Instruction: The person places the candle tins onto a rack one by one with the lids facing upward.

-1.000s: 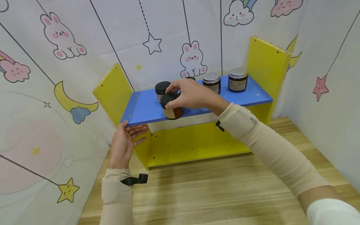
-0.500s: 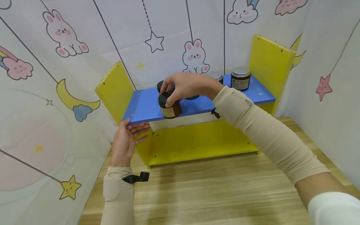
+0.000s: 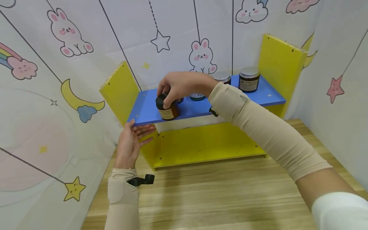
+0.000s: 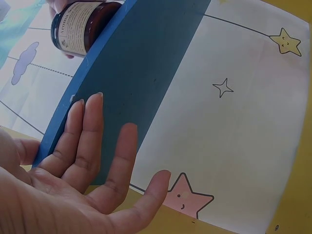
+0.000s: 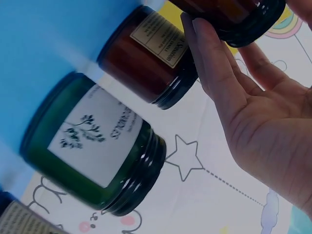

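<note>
In the head view my right hand [image 3: 184,84] grips an amber jar [image 3: 168,113] by its black lid, at the front edge of the blue shelf [image 3: 198,110], toward its left end. Its cream label faces front; the left wrist view shows the jar [image 4: 73,27] at the board's edge. Behind it, mostly hidden by that hand, is a second amber jar [image 5: 146,58]. A green glass jar [image 5: 92,141] with a white label is beside that one. My left hand [image 3: 129,145] holds the shelf's left front corner, thumb on top and fingers spread underneath.
Two dark jars with silver lids, one nearer the middle [image 3: 222,77] and one at the right [image 3: 248,80], stand on the shelf. Yellow side panels [image 3: 283,64] rise at both ends. A yellow lower board [image 3: 198,143] lies beneath, above the wood-patterned floor [image 3: 218,191].
My right hand has shifted slightly left along the shelf's front with the amber jar in its grip. The green jar has come into sight beneath that hand. My left hand keeps its place on the corner.
</note>
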### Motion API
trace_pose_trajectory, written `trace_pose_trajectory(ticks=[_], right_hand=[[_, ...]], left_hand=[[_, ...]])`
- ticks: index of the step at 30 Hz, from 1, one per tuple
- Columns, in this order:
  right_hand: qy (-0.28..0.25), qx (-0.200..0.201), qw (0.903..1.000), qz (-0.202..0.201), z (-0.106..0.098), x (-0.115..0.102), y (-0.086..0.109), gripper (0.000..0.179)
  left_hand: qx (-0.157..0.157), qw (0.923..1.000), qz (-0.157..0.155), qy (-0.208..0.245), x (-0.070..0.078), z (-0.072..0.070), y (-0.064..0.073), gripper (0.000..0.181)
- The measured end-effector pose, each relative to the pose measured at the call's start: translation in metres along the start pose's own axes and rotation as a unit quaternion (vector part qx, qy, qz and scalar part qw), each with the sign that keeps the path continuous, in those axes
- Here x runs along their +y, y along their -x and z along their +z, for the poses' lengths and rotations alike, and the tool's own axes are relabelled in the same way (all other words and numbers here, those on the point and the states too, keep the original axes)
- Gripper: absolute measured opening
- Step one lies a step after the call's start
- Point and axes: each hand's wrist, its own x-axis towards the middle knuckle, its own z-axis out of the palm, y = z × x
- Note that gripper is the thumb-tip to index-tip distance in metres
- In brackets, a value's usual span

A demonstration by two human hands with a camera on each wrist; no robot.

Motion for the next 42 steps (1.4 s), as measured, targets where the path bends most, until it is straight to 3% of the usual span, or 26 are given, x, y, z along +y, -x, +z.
trace_pose_trajectory(ticks=[14, 27, 42], right_hand=[[0.09, -0.038, 0.9951, 0.006, -0.005, -0.023, -0.02, 0.046], [0.15, -0.032, 0.9882, -0.002, -0.003, -0.042, -0.037, 0.046], [0.167, -0.025, 0.9851, -0.031, -0.003, -0.048, -0.052, 0.049]], left_hand=[[0.002, 1.0, -0.008, 0.001, 0.0, 0.0, 0.001, 0.053], [0.0, 1.0, -0.005, 0.002, 0.002, -0.002, 0.0, 0.056], [0.003, 1.0, -0.001, 0.0, 0.002, -0.001, 0.0, 0.059]])
